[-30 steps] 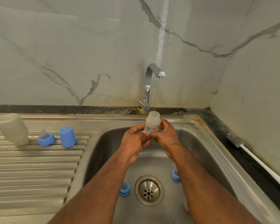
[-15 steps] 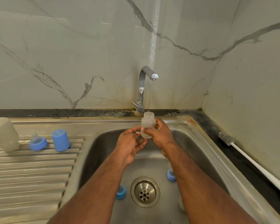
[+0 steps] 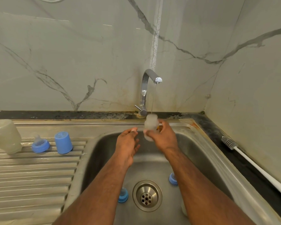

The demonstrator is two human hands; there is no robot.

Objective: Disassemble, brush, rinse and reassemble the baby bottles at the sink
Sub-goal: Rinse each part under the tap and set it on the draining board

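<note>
Translucent small bottle under thin tap stream above sink, blurred, gripped in right hand, fingers curled round it. Left hand just beside, fingers relaxed, apart, holding nothing. Blue collars on basin floor near drain.

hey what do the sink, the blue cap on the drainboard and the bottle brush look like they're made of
Sink: likely stainless steel, brushed grey, with dull reflections and a ribbed drainboard.
Blue cap: apparently matte moulded plastic, even opaque colour, no glare.
Bottle brush: white handle looks like smooth plastic; the grey bristled head could be silicone or nylon, too small to tell.
</note>
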